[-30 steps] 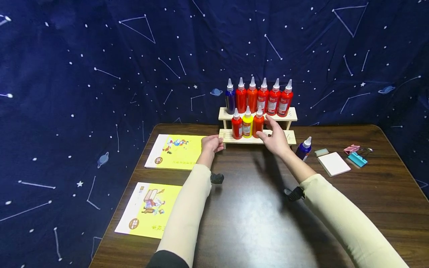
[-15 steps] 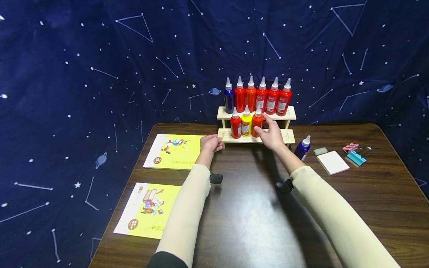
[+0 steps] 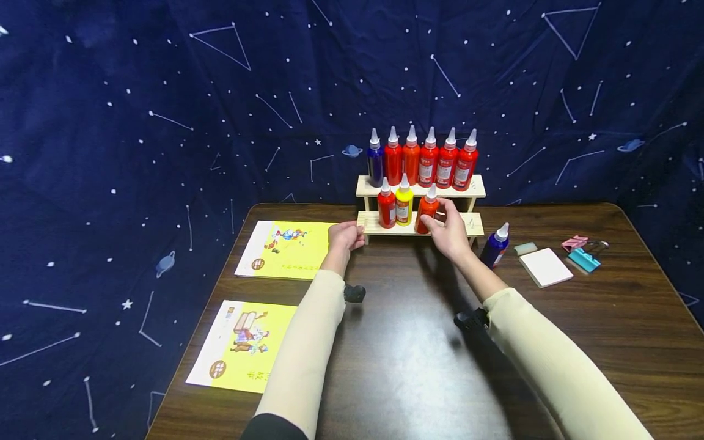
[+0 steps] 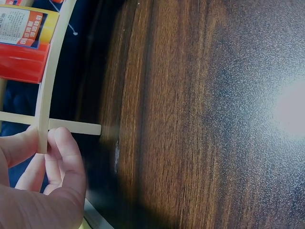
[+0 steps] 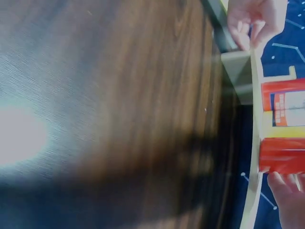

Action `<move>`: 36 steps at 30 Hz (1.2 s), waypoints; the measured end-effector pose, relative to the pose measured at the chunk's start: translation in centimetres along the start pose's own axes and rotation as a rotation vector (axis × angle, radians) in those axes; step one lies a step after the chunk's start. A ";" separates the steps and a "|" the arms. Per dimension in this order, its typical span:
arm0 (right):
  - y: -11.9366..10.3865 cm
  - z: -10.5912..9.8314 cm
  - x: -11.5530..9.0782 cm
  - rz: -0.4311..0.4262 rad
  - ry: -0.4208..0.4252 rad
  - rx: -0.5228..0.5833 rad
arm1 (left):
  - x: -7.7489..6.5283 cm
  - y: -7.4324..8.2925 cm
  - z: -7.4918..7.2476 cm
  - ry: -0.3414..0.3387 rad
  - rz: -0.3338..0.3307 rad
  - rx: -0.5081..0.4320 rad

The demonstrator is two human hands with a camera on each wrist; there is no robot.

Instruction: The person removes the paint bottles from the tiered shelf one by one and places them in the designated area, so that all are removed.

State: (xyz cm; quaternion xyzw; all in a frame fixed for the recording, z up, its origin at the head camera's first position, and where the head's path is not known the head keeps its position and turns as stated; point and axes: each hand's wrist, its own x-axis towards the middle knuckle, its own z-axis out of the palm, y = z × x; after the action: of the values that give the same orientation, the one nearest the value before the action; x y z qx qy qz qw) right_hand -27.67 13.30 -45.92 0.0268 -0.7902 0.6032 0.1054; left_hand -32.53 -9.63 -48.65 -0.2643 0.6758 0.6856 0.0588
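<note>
At the left end of the lower tier of a two-tier wooden rack [image 3: 472, 225], my left hand [image 3: 345, 236] pinches the board between thumb and fingers, as the left wrist view shows closely. My right hand [image 3: 452, 231] grips an orange-red squeeze bottle [image 3: 426, 211] with a white nozzle cap. This bottle leans slightly right, its base at the lower tier's front edge; whether it touches the board I cannot tell. To its left on that tier stand a yellow bottle [image 3: 404, 209] and a red bottle [image 3: 387, 211]. Part of the right hand lies outside the right wrist view.
Several bottles, one dark blue [image 3: 376, 165] and the others red or orange, line the upper tier. Right of the rack stands another dark blue bottle [image 3: 494, 247], near a white notepad [image 3: 546, 267] and a teal binder clip [image 3: 584, 260]. Yellow booklets [image 3: 299, 260] lie at left.
My right hand has closed round the orange-red bottle and drawn it away from the yellow one, slightly right and toward me. The left hand stays at the rack's end.
</note>
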 end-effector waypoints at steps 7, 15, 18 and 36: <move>-2.2 -2.2 -5.4 -0.024 -0.039 0.066 | -0.2 0.0 0.1 0.010 0.002 -0.002; 2.4 -6.4 -11.5 -0.038 0.042 0.010 | -0.2 0.0 0.4 0.005 -0.006 0.002; 3.4 -7.9 -13.0 -0.019 0.119 -0.004 | -0.2 0.0 0.3 0.021 0.005 -0.005; 6.4 -11.9 -12.3 0.059 0.330 -0.124 | -0.1 0.2 0.1 0.011 0.002 0.020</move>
State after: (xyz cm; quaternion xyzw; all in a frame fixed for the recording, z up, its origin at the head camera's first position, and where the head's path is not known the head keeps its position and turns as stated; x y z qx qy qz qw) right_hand -15.11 25.40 -51.50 -0.1023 -0.7983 0.5522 0.2176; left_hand -32.59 -9.49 -48.43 -0.2669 0.6831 0.6775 0.0569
